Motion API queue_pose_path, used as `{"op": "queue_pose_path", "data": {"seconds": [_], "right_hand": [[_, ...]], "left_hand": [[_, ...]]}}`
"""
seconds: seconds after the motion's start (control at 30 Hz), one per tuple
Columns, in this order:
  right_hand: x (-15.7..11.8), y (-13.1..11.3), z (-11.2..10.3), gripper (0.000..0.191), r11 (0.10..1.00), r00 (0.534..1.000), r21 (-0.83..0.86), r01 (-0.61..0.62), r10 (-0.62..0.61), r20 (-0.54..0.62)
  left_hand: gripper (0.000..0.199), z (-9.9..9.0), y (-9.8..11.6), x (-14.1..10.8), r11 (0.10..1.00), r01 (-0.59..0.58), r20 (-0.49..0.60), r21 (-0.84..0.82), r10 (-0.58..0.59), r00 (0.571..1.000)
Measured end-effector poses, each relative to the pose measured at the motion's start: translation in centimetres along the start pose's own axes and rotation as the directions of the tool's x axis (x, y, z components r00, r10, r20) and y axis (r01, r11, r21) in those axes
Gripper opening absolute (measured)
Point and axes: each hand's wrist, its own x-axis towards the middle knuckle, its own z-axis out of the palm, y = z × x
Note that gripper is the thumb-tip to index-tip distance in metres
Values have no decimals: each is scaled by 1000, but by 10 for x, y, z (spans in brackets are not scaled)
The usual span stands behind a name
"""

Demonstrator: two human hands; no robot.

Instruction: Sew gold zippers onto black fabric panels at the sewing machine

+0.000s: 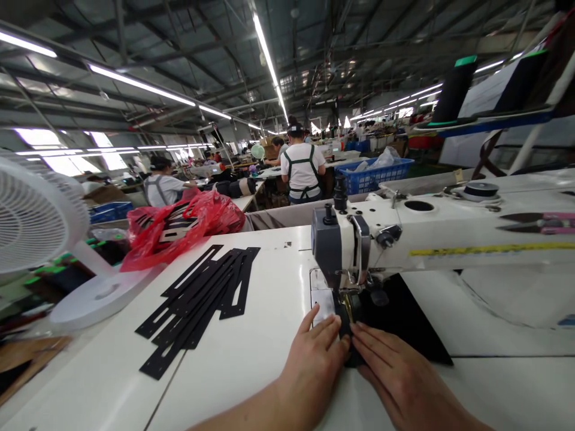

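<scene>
A white sewing machine (431, 233) stands on the white table, its needle area above a black piece of material (404, 317). My left hand (317, 359) rests just in front of the needle area, fingers apart, its fingertips at the metal plate and the left edge of the black material. Flat on the material, to the right of the needle area, lies my right hand (395, 365) with its fingers extended. Both hands press on the material rather than grasp it. Their fingertips almost meet near the presser foot, where the detail is hard to make out.
Black slotted strips (197, 305) lie in a loose pile on the left. Beyond them are a red plastic bag (188, 221) and a white fan (94, 293). Scissors (543, 222) rest on the machine. Other people sit farther back, near a blue basket (377, 173).
</scene>
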Motion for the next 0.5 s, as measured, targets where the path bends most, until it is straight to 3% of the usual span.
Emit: {"op": "queue_pose_path", "data": {"seconds": [0.5], "right_hand": [[18, 20, 9, 33, 1000, 1000, 15, 13, -13, -17]], "left_hand": [[22, 6, -20, 16, 998, -10, -31, -60, 9, 999]]}}
